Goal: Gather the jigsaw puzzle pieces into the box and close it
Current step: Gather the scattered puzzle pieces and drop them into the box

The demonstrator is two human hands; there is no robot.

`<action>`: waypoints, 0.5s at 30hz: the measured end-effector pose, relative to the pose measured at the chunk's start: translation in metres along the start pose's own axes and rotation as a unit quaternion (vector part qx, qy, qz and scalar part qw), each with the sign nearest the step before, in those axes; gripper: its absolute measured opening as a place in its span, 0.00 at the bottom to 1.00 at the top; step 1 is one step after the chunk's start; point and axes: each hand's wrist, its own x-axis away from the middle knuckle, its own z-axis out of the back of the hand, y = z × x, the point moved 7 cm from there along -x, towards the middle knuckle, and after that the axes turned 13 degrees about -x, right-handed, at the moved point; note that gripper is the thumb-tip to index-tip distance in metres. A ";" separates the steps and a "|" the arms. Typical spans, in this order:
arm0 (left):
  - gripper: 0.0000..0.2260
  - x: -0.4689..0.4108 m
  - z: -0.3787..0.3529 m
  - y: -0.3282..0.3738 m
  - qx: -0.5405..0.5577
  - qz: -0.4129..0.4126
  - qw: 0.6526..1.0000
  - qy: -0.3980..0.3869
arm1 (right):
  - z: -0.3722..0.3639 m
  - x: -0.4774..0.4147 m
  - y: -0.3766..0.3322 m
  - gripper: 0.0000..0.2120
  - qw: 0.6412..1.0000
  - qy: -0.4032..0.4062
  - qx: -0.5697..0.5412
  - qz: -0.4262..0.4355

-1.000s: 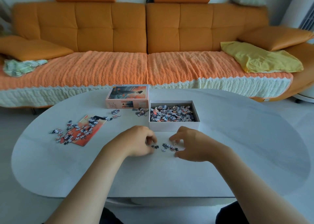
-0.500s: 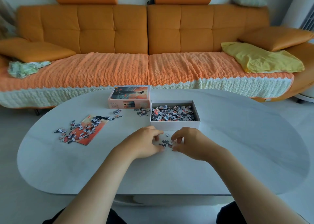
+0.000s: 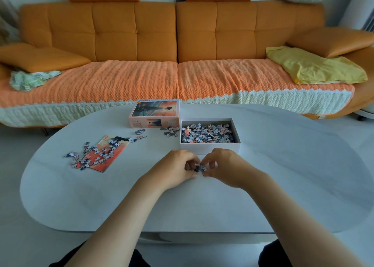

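The open white box [image 3: 210,145] stands mid-table, filled with several loose puzzle pieces. Its lid [image 3: 154,114] with a printed picture lies behind it to the left. Just in front of the box, my left hand [image 3: 175,170] and my right hand [image 3: 224,168] are cupped together around a small heap of pieces [image 3: 200,168], fingertips pinching it from both sides. More pieces [image 3: 91,155] lie scattered over an orange picture sheet [image 3: 109,155] at the left. A few pieces [image 3: 171,131] sit between lid and box.
The white oval table [image 3: 293,165] ends close to my body. An orange sofa [image 3: 178,50] with a yellow cloth [image 3: 315,66] and cushions runs along the far side.
My two hands have closed in toward each other, sweeping the scattered pieces in front of the box into one small heap between the fingertips.
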 end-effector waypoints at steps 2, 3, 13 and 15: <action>0.18 0.002 0.001 -0.004 0.000 0.012 1.000 0.010 | 0.000 0.000 0.000 0.11 1.000 0.001 -0.006 -0.001; 0.21 0.002 0.001 -0.006 -0.018 0.013 1.000 0.013 | 0.000 -0.001 0.000 0.12 1.000 0.001 -0.009 -0.004; 0.09 0.001 0.000 0.005 -0.025 0.000 0.999 0.029 | -0.005 -0.006 -0.005 0.08 0.999 -0.003 -0.043 -0.021; 0.07 0.002 0.000 0.005 -0.015 0.002 0.999 0.034 | -0.003 -0.006 -0.006 0.11 0.999 0.000 -0.043 -0.021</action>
